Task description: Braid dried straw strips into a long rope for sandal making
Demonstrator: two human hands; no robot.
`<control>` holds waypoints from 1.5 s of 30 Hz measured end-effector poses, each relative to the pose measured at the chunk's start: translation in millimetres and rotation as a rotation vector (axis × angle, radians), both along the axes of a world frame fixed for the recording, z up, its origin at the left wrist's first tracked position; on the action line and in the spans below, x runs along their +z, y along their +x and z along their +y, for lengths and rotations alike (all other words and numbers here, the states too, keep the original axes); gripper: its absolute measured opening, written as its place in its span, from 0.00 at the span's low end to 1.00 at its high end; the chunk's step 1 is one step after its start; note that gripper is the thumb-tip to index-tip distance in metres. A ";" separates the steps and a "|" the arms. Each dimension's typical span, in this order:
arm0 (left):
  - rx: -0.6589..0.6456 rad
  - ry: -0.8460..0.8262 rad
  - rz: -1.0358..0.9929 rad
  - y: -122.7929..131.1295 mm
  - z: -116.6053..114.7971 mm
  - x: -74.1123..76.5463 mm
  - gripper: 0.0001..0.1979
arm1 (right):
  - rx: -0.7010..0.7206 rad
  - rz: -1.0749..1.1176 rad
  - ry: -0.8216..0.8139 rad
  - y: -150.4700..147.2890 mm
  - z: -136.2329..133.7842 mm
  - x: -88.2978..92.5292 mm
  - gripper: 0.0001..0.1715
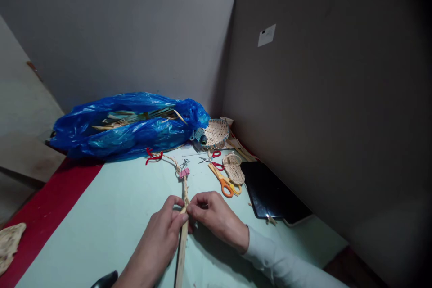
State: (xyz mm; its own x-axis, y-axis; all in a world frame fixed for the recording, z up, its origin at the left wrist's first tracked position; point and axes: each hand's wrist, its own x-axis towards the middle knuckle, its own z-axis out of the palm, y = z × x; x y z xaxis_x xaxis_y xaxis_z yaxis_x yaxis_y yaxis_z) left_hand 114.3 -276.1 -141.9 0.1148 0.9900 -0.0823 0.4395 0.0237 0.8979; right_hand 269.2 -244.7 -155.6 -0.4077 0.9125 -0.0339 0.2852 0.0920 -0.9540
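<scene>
We see two hands close together in the middle of the near part of the table. Our left hand (pixel 162 227) comes from the near left, with its thumb and first finger pinched on the near end of the straw braid (pixel 185 187). Our right hand (pixel 219 217) reaches in from the right, its wrist bent a little and its thumb and first finger pressed together on the braid too. Its other fingers curl underneath, so we cannot tell what they do.

The braid runs from our fingertips to the far side, where a pink clip (pixel 184 173) grips it, maybe so the strands don't come loose. A long, pale strip (pixel 181 254) hangs toward us, below our fingers. We think we pinch so near the join to keep the twist tight.

The orange scissors (pixel 227 187) lie to the right, perhaps so they are easy to grab. The blue bag (pixel 135 143) sits far left, full of straw.
</scene>
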 end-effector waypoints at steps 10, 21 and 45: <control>-0.080 0.467 0.732 4.6 -16.7 5.6 0.15 | -0.114 -0.081 0.105 -2.6 -4.7 9.0 0.11; -0.175 1.008 1.277 21.2 -35.7 -18.2 0.15 | -0.096 0.261 -0.332 0.2 -1.0 8.9 0.07; -0.055 -0.333 -0.322 4.7 8.4 -0.6 0.14 | 0.028 -0.213 0.214 12.0 -8.4 24.3 0.13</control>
State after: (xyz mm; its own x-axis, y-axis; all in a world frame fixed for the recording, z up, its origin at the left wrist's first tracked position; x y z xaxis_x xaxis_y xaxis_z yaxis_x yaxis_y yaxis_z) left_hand 119.0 -267.6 -142.5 0.2379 0.9077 -0.3458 0.1481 0.3179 0.9365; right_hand 281.2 -253.1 -131.3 -0.4374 0.8965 0.0700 0.4717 0.2950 -0.8310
